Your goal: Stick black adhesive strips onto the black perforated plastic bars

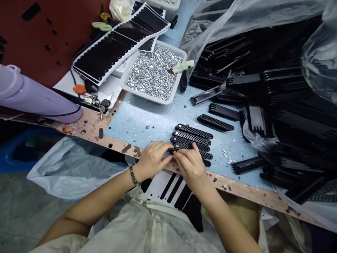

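Left hand (152, 160) and right hand (190, 167) pinch a black mesh strip (206, 155) within a row on the blue surface (142, 119); it looks light and stiff, best held by its edges.

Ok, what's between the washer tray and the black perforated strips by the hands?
Head view: just the pale blue work surface, flecked with dark specks, between the tray of silver washers and the black perforated strips.
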`<state>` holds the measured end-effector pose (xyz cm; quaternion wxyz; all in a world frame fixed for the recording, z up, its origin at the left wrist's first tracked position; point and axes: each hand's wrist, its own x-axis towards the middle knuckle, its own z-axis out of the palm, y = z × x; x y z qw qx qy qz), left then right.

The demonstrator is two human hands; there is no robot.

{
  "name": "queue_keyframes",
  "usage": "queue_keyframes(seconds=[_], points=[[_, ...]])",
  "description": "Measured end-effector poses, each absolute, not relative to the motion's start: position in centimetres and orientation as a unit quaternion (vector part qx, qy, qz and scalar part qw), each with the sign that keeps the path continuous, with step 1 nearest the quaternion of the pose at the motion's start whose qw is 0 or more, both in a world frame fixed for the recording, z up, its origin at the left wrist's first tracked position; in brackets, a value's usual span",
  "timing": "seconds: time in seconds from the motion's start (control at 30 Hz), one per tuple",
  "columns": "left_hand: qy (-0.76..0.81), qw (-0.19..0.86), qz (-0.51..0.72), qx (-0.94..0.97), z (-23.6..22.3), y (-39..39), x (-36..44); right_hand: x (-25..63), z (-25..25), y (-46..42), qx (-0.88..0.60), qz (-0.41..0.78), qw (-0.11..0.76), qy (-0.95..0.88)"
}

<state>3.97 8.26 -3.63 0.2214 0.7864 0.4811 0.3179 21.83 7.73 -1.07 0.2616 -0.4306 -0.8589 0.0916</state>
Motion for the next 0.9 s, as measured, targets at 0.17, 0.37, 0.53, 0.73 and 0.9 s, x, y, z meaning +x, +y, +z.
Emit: queue_keyframes(seconds=[0.17, 0.37, 0.53, 0.73, 0.9], points=[[0.474, 0.219, 0.319, 0.791, -3.4, 8.4, 4.0, 20.9, -0.3, 6.4, -0.487, 0.064, 0.256, -0.833], [0.480, 0.212, 0.316, 0.791, -3.5, 8.2, 4.1, 20.0, -0.3, 5.5, -0.528, 0.049, 0.246, -0.811], [0.478, 0.199, 0.318, 0.794, -3.6, 8.0, 4.1, 19.8, -0.2, 5.7, -0.539, 0.069, 0.260, -0.798], [0.478, 0.204, 0.318, 0.793, -3.8, 8.1, 4.2, 20.6, -0.2, 6.4, -0.492, 0.059, 0.261, -0.829], [0.477, 0.200, 0.316, 0.795, -3.9, 8.2, 4.1, 21.9, 0.2, 8.0, -0.398, 0.065, 0.205, -0.892]])
